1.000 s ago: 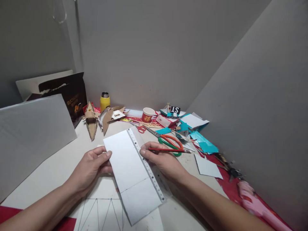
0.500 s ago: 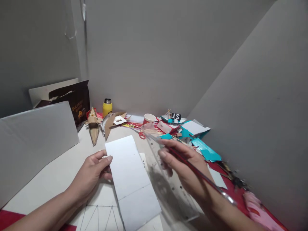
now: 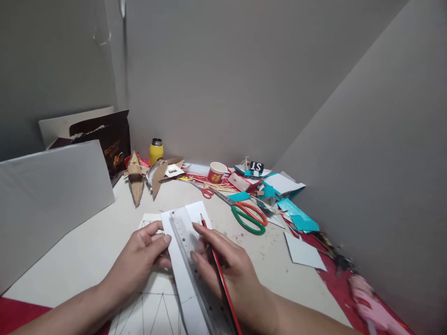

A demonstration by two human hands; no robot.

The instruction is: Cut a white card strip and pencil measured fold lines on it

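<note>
My left hand (image 3: 141,260) presses its fingertips on the left edge of a white card strip (image 3: 183,274) lying on the table. A clear plastic ruler (image 3: 195,267) lies lengthwise on top of the strip. My right hand (image 3: 228,272) rests on the ruler and holds a red pencil (image 3: 218,274) between its fingers, tip pointing away from me. Under the strip lies a white sheet with pencilled triangles (image 3: 153,311).
Green-and-orange scissors (image 3: 246,214) and small red scissors (image 3: 206,191) lie behind. A red paper cup (image 3: 216,172), yellow bottle (image 3: 155,150), cardboard boat models (image 3: 135,179), teal paper scraps (image 3: 296,216) and a white card piece (image 3: 304,252) crowd the back and right. A grey board (image 3: 52,195) leans at left.
My right hand lifted the ruler off the strip's right edge, swung it through the air, and set it down along the strip's middle. The left hand stayed on the strip.
</note>
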